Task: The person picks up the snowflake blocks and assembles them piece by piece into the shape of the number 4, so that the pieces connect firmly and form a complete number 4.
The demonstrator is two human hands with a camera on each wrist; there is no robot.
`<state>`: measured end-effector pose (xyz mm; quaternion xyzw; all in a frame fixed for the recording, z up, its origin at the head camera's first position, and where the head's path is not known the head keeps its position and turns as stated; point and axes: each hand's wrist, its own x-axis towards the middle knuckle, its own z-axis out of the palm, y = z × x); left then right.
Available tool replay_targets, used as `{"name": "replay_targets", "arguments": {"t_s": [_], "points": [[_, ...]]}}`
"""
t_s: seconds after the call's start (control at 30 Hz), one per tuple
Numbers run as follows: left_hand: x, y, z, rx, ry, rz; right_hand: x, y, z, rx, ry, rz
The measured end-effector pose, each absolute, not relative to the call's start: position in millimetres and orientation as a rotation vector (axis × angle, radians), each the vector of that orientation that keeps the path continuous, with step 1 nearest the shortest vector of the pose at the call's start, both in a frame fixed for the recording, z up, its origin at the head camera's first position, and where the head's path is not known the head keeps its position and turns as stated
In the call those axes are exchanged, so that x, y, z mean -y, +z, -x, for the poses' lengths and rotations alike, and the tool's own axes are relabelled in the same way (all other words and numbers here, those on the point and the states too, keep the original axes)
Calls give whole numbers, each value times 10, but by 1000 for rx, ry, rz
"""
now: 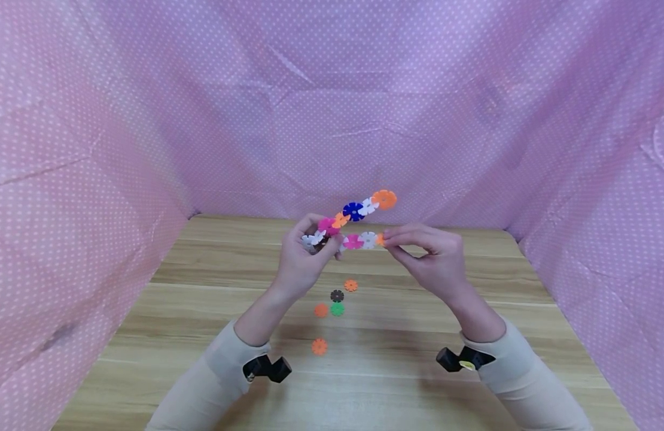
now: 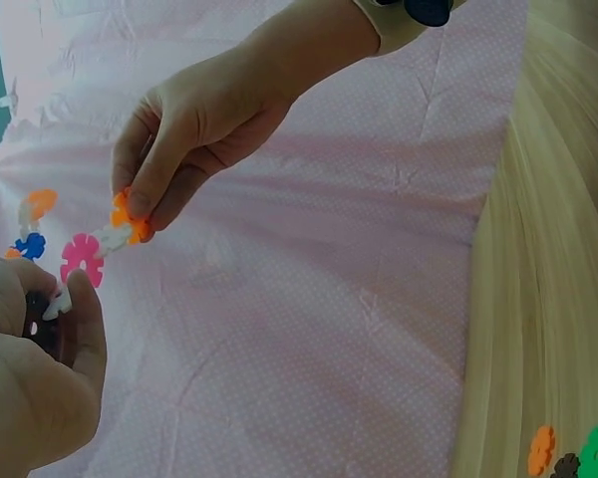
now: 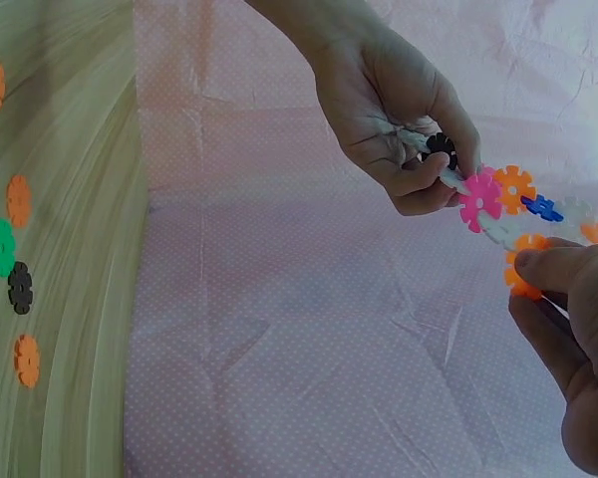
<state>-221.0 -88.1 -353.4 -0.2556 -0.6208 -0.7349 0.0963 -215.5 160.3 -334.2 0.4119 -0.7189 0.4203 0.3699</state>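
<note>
A chain (image 1: pixel 340 219) of notched discs is being held above the table (image 1: pixel 396 359) by the left hand (image 1: pixel 305 254), whose fingers are being kept curled round its dark disc (image 3: pixel 441 149) and some white ones. At the end of the chain's lower strand, an orange disc (image 3: pixel 518 279) is being pinched by the right hand (image 1: pixel 436 254), its thumb and fingertips being pressed narrowly together on it. A white disc (image 1: pixel 368 240) is being touched by that orange one (whether the slots are being fully engaged cannot be told), and beside it a pink disc (image 1: pixel 354 241) is being shown, nearer the left hand. In the head view, the upper strand is being slanted up and to the right, a blue disc (image 1: pixel 353 211) being included in it. Below the hands, three loose orange discs (image 1: pixel 319 346), a brown one (image 1: pixel 337 296) and a green one (image 1: pixel 337 309) are being borne by the table. The table is being surrounded at its back and sides by pink dotted cloth (image 1: pixel 332 131).
</note>
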Motion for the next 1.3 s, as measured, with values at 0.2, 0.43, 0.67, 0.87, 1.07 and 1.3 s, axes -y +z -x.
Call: {"name": "replay_targets", "arguments": {"t_s": [0.2, 0.43, 0.67, 0.87, 1.07, 1.3], "points": [[879, -3521, 2207, 1851, -2149, 741, -1613, -3343, 2147, 1845, 1078, -1085], [853, -3529, 2203, 1832, -2143, 737, -1612, -3354, 2147, 1827, 1085, -1102], [847, -3549, 2210, 1797, -2150, 733, -1588, -3344, 2164, 1794, 1054, -1121], [877, -3526, 2230, 1768, -2140, 686, -1550, -3346, 2203, 1818, 971, -1072], [944, -3519, 2251, 1758, -2111, 629, -1526, -3503, 2269, 2026, 1123, -926], [995, -3514, 2227, 1712, -2166, 615, -1391, -3932, 2328, 2328, 1015, -982]]}}
